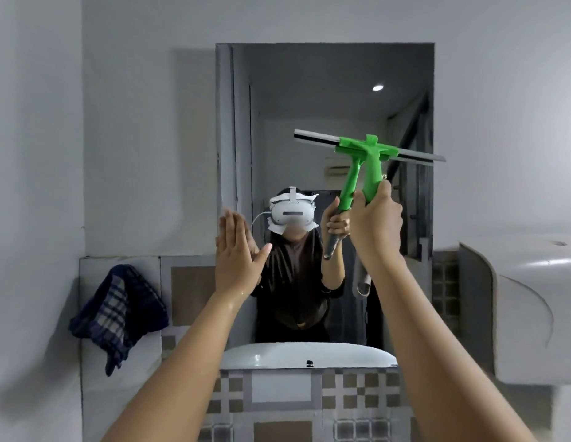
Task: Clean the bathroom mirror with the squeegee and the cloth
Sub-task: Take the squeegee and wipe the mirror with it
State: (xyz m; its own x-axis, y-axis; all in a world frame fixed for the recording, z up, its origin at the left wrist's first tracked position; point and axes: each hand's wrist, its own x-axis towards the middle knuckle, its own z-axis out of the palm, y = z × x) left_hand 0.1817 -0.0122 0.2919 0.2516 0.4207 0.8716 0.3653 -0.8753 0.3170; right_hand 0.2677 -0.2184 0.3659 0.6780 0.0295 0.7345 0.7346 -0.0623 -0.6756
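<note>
Right hand clamped on the light, rigid squeegee at its handle; left hand fingers spread, empty.

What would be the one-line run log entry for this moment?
right hand: grips green plastic squeegee, raised at mirror | left hand: open, empty | dark checked cloth: hanging on left ledge

R hand hides squeegee grip; forearms cut off at bottom.
</note>
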